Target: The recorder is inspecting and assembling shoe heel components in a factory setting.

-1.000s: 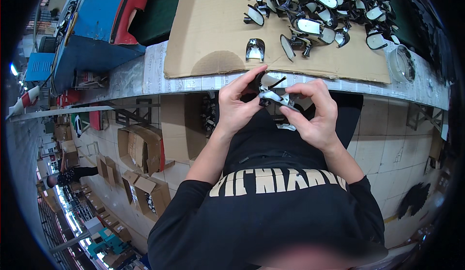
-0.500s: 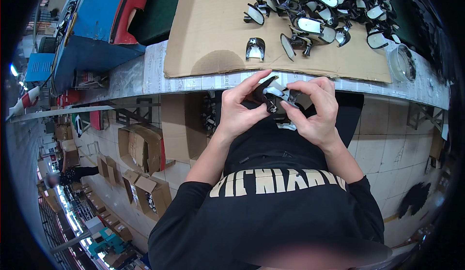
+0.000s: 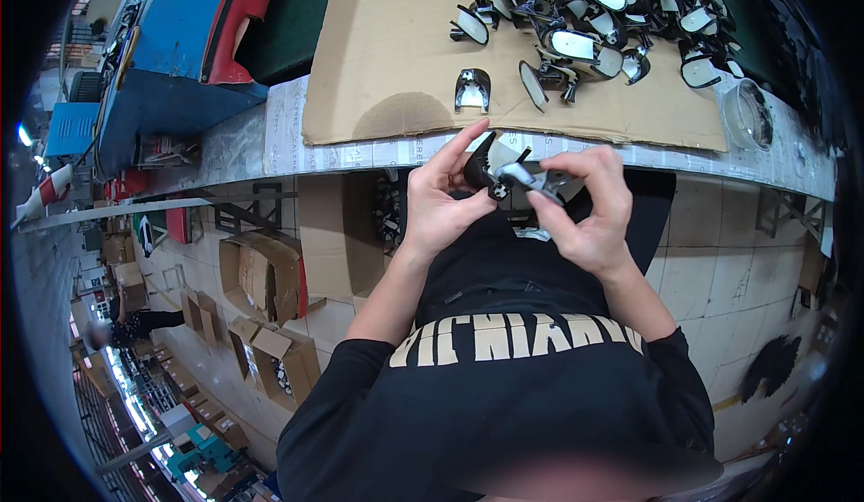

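Note:
In front of my body, just off the table's near edge, both hands are raised and close together. My left hand (image 3: pixel 439 203) is closed on a glossy black curved piece (image 3: pixel 480 164), its thumb below and forefinger above. Between thumb and fingers of my right hand (image 3: pixel 592 198) is a small grey-and-white piece (image 3: pixel 517 174), blurred, its left end against or right beside the black piece. I cannot tell whether the two are joined. Beyond my hands, a black shell-shaped piece with a pale inside (image 3: pixel 472 90) stands alone on the cardboard sheet (image 3: pixel 387 61).
A heap of glossy black pieces with white oval faces (image 3: pixel 573 45) covers the cardboard's far right. At the right edge sits a round clear dish (image 3: pixel 747 115). Open cartons (image 3: pixel 261 273) stand on the floor at left, near a blue machine (image 3: pixel 171 52). Another person (image 3: pixel 135 326) is far left.
The black piece has tilted more upright in my left hand. My right hand has turned the grey-and-white piece and shifted slightly right. The pieces on the table have stayed in place.

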Action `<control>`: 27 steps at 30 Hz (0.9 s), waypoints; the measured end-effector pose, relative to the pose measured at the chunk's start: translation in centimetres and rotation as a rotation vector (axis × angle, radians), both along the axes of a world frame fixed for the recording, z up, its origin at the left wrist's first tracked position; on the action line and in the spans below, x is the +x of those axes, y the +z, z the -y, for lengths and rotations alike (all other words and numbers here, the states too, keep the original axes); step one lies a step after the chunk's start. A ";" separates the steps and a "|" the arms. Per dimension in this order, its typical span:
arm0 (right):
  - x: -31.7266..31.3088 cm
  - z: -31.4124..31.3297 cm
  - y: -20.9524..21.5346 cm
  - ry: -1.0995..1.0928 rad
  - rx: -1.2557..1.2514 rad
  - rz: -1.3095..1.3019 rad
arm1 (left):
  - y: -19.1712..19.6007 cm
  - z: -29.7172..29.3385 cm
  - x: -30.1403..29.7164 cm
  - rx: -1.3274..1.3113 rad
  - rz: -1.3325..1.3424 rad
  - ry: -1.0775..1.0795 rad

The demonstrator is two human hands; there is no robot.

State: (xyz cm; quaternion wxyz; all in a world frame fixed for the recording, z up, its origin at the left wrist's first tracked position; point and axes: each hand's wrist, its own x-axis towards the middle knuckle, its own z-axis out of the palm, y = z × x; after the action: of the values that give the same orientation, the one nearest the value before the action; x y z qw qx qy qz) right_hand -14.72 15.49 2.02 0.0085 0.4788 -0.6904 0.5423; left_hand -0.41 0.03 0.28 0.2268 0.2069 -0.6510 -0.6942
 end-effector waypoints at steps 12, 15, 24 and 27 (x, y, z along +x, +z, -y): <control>-1.8 0.4 -1.2 -0.176 0.028 -0.095 | -0.3 1.5 1.2 0.136 -0.007 -0.045; -2.3 0.2 -1.5 -0.212 0.050 -0.052 | 0.3 2.8 3.2 0.117 0.121 -0.038; -3.3 0.2 -3.1 -0.222 0.063 0.061 | 1.9 9.3 12.9 -0.783 0.817 -0.161; -2.9 0.7 -3.0 -0.199 0.048 0.060 | 1.5 9.5 10.2 -0.598 0.608 -0.035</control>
State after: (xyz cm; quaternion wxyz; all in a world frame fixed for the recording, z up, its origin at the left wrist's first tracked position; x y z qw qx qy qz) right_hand -17.60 14.82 -0.98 0.0301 0.3912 -0.7472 0.5364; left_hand 9.82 -9.49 1.81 0.0627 0.3164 -0.8642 -0.3861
